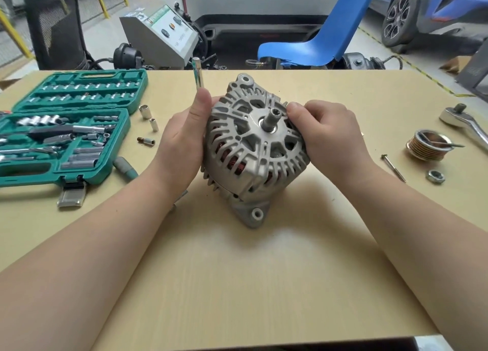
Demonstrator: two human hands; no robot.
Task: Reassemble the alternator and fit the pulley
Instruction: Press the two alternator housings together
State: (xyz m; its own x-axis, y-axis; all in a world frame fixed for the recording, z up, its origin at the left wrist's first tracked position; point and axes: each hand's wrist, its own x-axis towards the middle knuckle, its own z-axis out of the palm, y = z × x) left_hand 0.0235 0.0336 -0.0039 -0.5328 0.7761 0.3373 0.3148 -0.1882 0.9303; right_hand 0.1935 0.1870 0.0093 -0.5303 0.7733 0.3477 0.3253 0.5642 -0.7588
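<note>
Left on table, open socket case point(79, 171) holding sockets point(39, 120), bits

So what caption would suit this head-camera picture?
Both hands, left hand and right hand, steady the alternator on the table; pulley and nut wait aside.

The left hand point(182, 136) covers the alternator's point(253, 149) left flank, and its fingers are out of sight behind the housing. A chrome rod point(197, 71) rises from behind that hand's thumb — its lower end is hidden. The right hand point(330, 131) hides the right rim. The picture's right edge cuts off the ratchet's point(464, 123) handle, the left edge the green socket case point(66, 128). The sockets' size markings are too small to read.
</note>
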